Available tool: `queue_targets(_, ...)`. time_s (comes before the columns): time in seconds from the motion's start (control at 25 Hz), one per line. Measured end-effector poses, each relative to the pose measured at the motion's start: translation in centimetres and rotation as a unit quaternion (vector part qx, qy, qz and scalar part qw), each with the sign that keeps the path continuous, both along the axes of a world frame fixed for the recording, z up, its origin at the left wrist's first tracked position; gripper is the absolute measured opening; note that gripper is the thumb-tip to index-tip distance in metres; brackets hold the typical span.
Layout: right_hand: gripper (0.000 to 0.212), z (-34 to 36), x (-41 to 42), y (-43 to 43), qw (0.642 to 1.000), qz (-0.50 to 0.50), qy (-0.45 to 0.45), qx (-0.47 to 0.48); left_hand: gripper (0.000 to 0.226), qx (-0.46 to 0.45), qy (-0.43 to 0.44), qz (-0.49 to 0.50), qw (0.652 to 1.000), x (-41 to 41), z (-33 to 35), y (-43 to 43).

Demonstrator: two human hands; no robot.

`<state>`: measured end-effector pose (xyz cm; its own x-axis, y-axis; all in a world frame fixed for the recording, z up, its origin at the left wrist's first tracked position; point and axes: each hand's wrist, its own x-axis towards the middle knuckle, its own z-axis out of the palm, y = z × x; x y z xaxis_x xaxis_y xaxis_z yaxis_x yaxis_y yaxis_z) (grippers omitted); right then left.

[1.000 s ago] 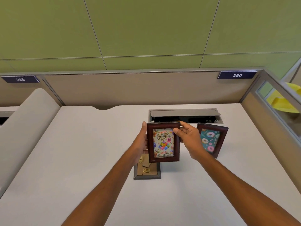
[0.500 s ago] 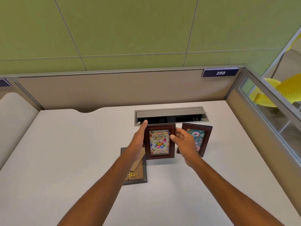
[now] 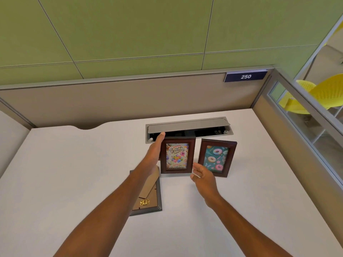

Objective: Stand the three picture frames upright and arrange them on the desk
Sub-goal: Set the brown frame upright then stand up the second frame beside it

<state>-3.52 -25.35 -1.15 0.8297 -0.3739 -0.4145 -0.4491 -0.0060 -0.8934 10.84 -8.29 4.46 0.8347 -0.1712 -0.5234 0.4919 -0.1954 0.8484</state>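
Note:
A dark wooden frame with a "Happy Birthday" picture (image 3: 177,155) stands upright on the white desk (image 3: 74,173), just in front of the cable hatch. My left hand (image 3: 155,156) grips its left edge, thumb pointing up and fingers hidden behind it. My right hand (image 3: 203,178) hovers open by the frame's lower right corner, apart from it. A second dark frame with a doughnut picture (image 3: 216,158) stands upright close on the right. A grey frame (image 3: 148,199) lies face down under my left forearm, its cardboard stand showing.
A grey cable hatch (image 3: 187,126) sits half open in the desk behind the frames. A beige partition (image 3: 111,101) with a "250" label (image 3: 246,76) closes the back. A glass side panel (image 3: 297,117) bounds the right edge, with yellow chairs (image 3: 324,91) beyond.
The birthday frame went down and back onto the desk beside the doughnut frame. My right hand let go of it and drew back, open. My left hand stays on its left edge.

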Motion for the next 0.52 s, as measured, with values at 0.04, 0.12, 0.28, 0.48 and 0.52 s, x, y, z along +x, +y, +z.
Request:
queue_targets(0.04, 0.055, -0.2, 0.0, 0.0, 1.000, 0.002, 0.005, -0.002, 0.053, 0.002, 0.002, -0.004, 1.000, 0.2, -0.1, -0.2)
queue_targets(0.12, 0.049, -0.5, -0.1, -0.1, 1.000, 0.000, 0.012, -0.012, 0.055, 0.008, 0.009, -0.013, 1.000, 0.6, -0.3, -0.6)
queue_targets(0.28, 0.033, -1.3, -0.3, -0.1, 0.999, -0.010, 0.030, -0.029, 0.058, 0.007, 0.017, -0.031, 0.999, 0.9, -1.0, -1.3)
queue_targets(0.48, 0.028, -2.2, -0.1, -0.3, 0.999, -0.010, 0.037, -0.018, 0.060, 0.004, 0.028, -0.025, 0.999, 1.2, -1.7, -1.5)
queue_targets(0.52, 0.028, -2.3, -0.1, -0.3, 0.999, -0.009, 0.036, -0.015, 0.062, 0.002, 0.030, -0.026, 0.999, 1.4, -1.8, -1.4)
